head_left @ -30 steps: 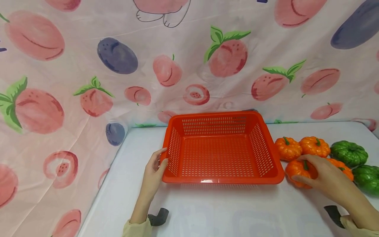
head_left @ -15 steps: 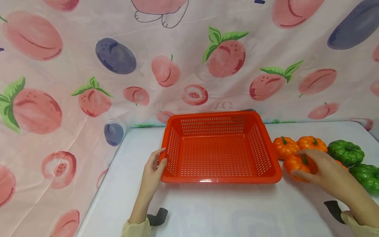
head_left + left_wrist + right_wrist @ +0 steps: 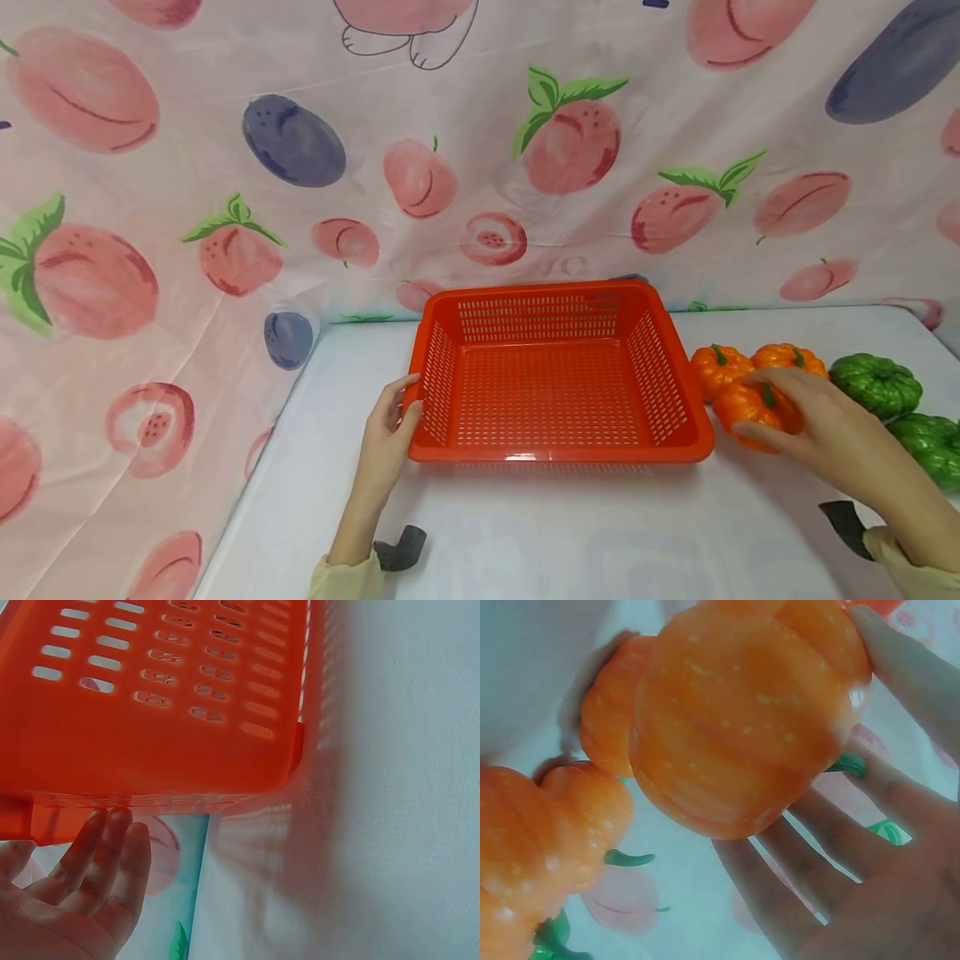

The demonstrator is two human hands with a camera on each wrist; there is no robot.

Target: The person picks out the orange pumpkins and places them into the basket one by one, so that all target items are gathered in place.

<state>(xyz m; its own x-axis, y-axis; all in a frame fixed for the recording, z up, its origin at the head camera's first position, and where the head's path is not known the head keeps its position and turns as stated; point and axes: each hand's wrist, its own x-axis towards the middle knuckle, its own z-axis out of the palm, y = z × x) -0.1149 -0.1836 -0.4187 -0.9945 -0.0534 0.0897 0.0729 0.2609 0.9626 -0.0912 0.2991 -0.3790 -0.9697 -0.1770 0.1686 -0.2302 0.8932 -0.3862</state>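
Observation:
My right hand (image 3: 836, 433) grips a small orange pumpkin (image 3: 738, 407) with a green stem, thumb on the near side and fingers over the far side. In the right wrist view this pumpkin (image 3: 742, 727) fills the grasp, held nearer the camera than the other orange ones. It hangs close beside the right end of the red plastic basket (image 3: 555, 456). My left hand (image 3: 388, 437) holds the basket's left rim, thumb and fingertips at the edge. In the left wrist view the fingers (image 3: 101, 862) reach up to the perforated basket's underside of the rim.
Two orange pumpkins (image 3: 716, 367) (image 3: 791, 357) stand right of the basket, behind the held one. Two green pumpkins (image 3: 876, 385) (image 3: 930, 450) lie farther right. A fruit-printed cloth (image 3: 465, 108) hangs behind the white table (image 3: 525, 533).
My right hand has raised the orange pumpkin slightly and shifted it left toward the basket. The left hand and basket have stayed in place.

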